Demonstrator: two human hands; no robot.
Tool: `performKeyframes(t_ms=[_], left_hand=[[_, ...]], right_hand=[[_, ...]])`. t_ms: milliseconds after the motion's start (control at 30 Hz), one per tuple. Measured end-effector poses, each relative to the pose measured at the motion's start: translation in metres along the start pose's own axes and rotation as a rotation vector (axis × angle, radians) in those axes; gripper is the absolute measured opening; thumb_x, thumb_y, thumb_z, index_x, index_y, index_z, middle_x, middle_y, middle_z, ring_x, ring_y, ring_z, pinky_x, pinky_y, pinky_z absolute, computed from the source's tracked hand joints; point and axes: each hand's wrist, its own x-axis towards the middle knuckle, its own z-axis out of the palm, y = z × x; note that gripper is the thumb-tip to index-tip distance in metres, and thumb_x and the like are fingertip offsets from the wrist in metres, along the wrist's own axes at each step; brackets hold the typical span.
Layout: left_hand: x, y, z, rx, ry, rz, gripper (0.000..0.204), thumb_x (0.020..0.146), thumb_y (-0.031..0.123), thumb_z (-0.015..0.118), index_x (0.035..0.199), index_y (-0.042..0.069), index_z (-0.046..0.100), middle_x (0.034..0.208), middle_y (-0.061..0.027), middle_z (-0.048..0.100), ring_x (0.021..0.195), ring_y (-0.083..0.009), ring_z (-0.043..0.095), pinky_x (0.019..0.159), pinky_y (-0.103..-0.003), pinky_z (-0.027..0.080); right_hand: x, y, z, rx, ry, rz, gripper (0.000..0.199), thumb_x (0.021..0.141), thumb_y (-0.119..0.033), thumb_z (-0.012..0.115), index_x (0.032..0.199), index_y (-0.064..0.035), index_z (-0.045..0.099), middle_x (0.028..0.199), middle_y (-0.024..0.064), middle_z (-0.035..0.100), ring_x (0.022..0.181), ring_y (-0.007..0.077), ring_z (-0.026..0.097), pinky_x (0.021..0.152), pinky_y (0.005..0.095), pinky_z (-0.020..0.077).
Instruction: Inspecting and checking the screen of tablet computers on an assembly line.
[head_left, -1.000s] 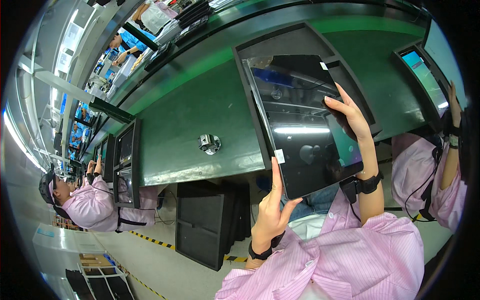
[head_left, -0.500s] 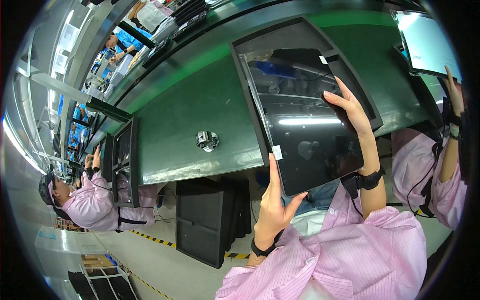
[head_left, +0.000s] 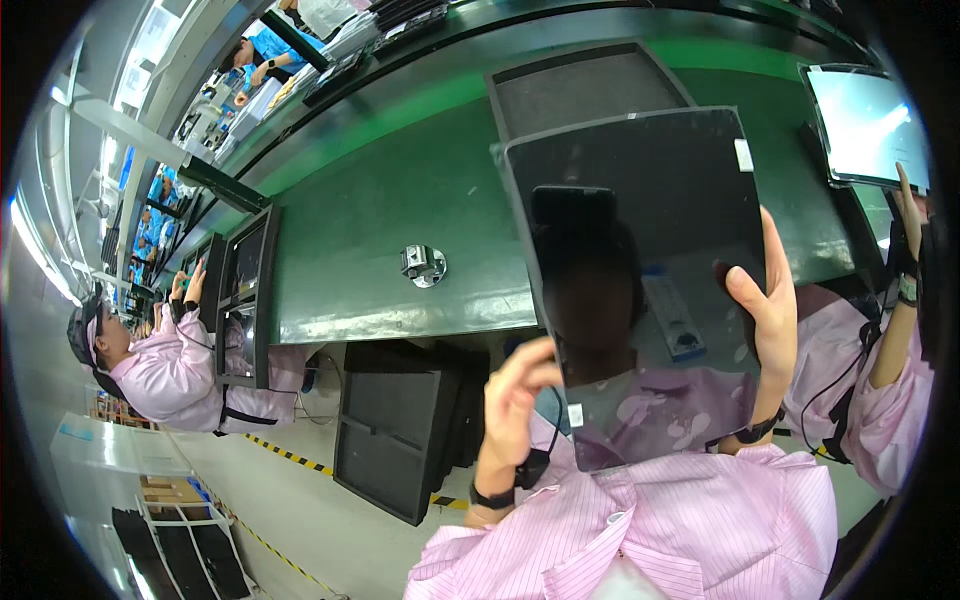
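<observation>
Squarely before the wearer's chest, the tablet (head_left: 640, 290) is held up, its dark glossy face turned to the wearer and its top edge leaning slightly to the left. A dim reflection of head and pink shirt shows in it. One white label (head_left: 743, 155) sits by its upper right corner, another near the lower left.

The right hand (head_left: 768, 320) pinches the tablet at the right edge, thumb over the front and fingers behind. The left hand (head_left: 515, 400) is at the opposite edge with fingers bent, fingertips partly hidden there; whether they grip or only touch, I cannot tell. Both wrists wear black bands.

Beyond the tablet's top edge, a black tray (head_left: 590, 95) lies on the green bench (head_left: 370, 220), partly covered from view. Left of the tablet, well apart from it, a small metal fixture (head_left: 423, 265) stands near the bench's front edge. Farther left is a divided tray (head_left: 262, 330); below the bench, a stack of trays (head_left: 385, 440) rests near striped tape (head_left: 290, 456).

Seated at left is a co-worker (head_left: 165, 355) in pink; at right, another's hand (head_left: 908, 220) touches a bright screen (head_left: 868, 125).
</observation>
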Motion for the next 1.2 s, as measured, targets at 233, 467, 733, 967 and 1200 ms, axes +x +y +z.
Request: performKeyframes(t_ms=[233,467,733,967,1200], left_hand=[[0.067,0.054,-0.022,-0.056,0.106,0.249,0.029,0.104,0.028,0.037,0.099,0.001,0.047,0.07,-0.0055,0.057,0.057,-0.0094,0.055,0.052,-0.021,0.044],[0.065,0.086,-0.02,0.077,0.12,0.175,0.027,0.102,0.019,0.043,0.083,0.003,0.052,0.058,0.0008,0.049,0.039,-0.0052,0.043,0.036,-0.019,0.035],[0.04,0.143,0.052,0.061,-0.145,0.467,0.03,0.1,0.02,0.048,0.075,0.002,0.049,0.059,0.0016,0.047,0.046,-0.0053,0.04,0.046,-0.02,0.033],[0.043,0.086,0.091,0.123,-0.043,0.178,0.028,0.104,0.019,0.038,0.078,0.006,0.043,0.053,0.0028,0.04,0.041,-0.0032,0.034,0.038,-0.018,0.028],[0.01,0.049,0.079,0.116,0.126,0.128,0.026,0.101,0.01,0.042,0.076,0.002,0.044,0.055,-0.0009,0.048,0.045,-0.0031,0.038,0.041,-0.019,0.028]], right_hand=[[-0.023,0.003,0.016,0.328,-0.075,0.142,0.063,0.086,-0.011,0.068,0.138,0.0063,0.038,0.127,0.0077,0.054,0.108,0.0103,0.055,0.093,0.0233,0.0417],[-0.033,0.002,0.014,0.406,-0.182,0.166,0.054,0.086,-0.007,0.069,0.132,0.0053,0.043,0.108,0.0038,0.062,0.088,0.0047,0.058,0.077,0.0192,0.0457],[0.002,-0.015,0.062,0.591,-0.028,0.181,0.027,0.098,-0.029,0.051,0.101,-0.0024,0.055,0.089,0.0026,0.06,0.082,0.0102,0.056,0.076,0.0235,0.0439],[0.028,-0.007,0.038,1.228,-0.801,0.169,0.053,0.103,-0.036,0.02,0.072,-0.0055,0.05,0.061,0.0117,0.054,0.055,0.0249,0.052,0.063,0.0342,0.0461],[0.032,0.003,0.057,1.557,-1.017,0.003,0.068,0.104,-0.036,0.008,0.064,-0.0068,0.054,0.055,0.016,0.058,0.048,0.0288,0.055,0.055,0.0365,0.0487]])
